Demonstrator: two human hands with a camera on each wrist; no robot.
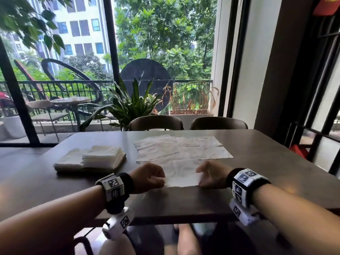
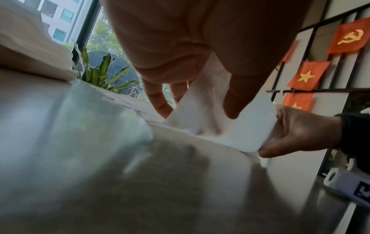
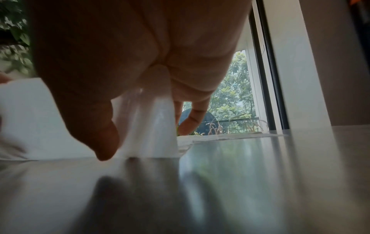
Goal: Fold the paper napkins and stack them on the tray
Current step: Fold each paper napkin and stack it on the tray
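Observation:
A white paper napkin (image 1: pixel 181 173) lies flat near the table's front edge, with its near edge lifted. My left hand (image 1: pixel 163 180) pinches its near left corner and my right hand (image 1: pixel 200 179) pinches its near right corner. The left wrist view shows thumb and fingers of my left hand (image 2: pixel 197 113) pinching the raised napkin (image 2: pixel 210 126). In the right wrist view my right hand (image 3: pixel 145 142) pinches the napkin (image 3: pixel 154 134) the same way. Several unfolded napkins (image 1: pixel 180 148) overlap behind it. On the left, a tray (image 1: pixel 120 162) holds two stacks of folded napkins (image 1: pixel 101 156).
The dark table (image 1: pixel 257 162) runs to a front edge just below my wrists. Two chairs (image 1: pixel 156 123) stand at its far side, with a potted plant (image 1: pixel 130 105) and a large window behind. Red flags (image 2: pixel 308 76) hang on a frame to the right.

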